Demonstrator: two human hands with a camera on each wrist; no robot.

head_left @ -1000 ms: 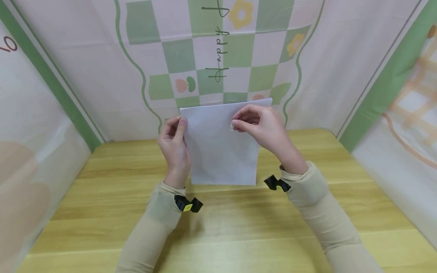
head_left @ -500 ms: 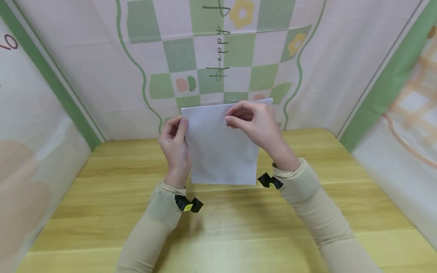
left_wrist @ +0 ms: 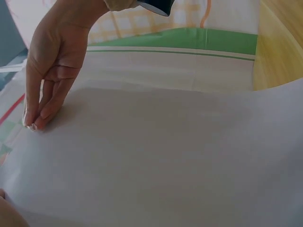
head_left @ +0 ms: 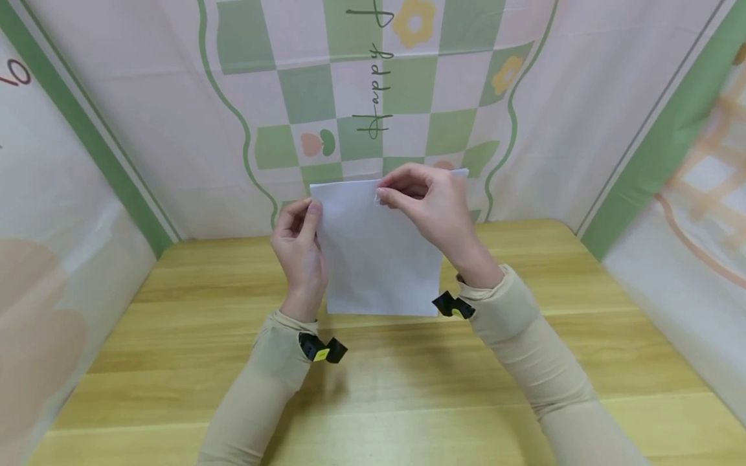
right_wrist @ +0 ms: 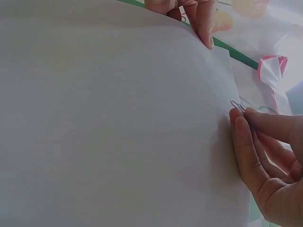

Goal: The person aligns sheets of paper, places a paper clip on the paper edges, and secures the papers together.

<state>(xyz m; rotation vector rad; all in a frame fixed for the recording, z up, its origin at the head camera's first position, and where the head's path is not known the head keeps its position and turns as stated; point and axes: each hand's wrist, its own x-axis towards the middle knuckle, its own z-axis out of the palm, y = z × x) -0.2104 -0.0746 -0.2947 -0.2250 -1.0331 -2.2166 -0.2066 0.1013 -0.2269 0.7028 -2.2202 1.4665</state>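
Observation:
White paper (head_left: 379,259) stands upright above the table; its top edge suggests more than one sheet, though I cannot tell how many. My left hand (head_left: 300,249) pinches its upper left edge, thumb on the near face. Between the thumb and fingertips of my right hand (head_left: 434,210) is a small wire paper clip (head_left: 377,200), close to the middle of the top edge. In the right wrist view the clip (right_wrist: 238,106) shows its looped end beside the paper's edge; whether it touches the paper I cannot tell.
The wooden table (head_left: 373,388) spreads below both forearms. Behind it hangs a printed cloth (head_left: 303,90) with green checks, and similar cloth walls stand at both sides. Each wrist wears a small black camera (head_left: 322,348).
My right hand has moved left and up with the paper clip, from the right part of the sheet to its top edge. The left hand and paper have barely moved.

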